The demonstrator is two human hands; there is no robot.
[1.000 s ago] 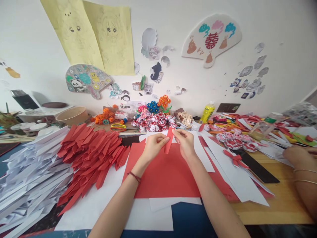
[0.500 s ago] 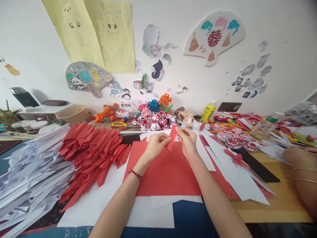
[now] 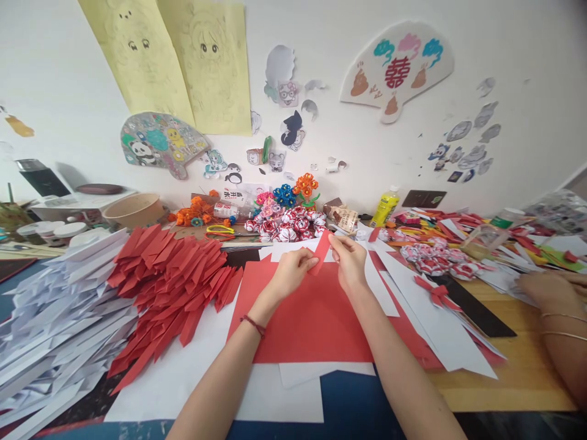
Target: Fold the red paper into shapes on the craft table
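A small red paper strip (image 3: 323,247) is held up between my two hands, slanting up to the right. My left hand (image 3: 292,269) is closed, pinching the strip's lower left side between thumb and fingers. The fingertips of my right hand (image 3: 351,260) are closed on its upper right end. Under both hands lies a large red paper sheet (image 3: 302,324), resting on white sheets (image 3: 279,391). To the left is a heap of folded red paper strips (image 3: 174,287), and beyond it a pile of folded white paper strips (image 3: 68,324).
Red-and-white paper flowers (image 3: 293,224) and yellow-handled scissors (image 3: 220,230) are at the back. White paper strips (image 3: 426,311) and a black strip (image 3: 477,305) lie to the right. Another person's arm (image 3: 557,318) rests at the right edge. A yellow bottle (image 3: 385,206) stands by the wall.
Both hands stay almost in place on the red strip. My left hand has shifted slightly right, and the strip's lower end shows less below it. The other person's hand has moved slightly left.
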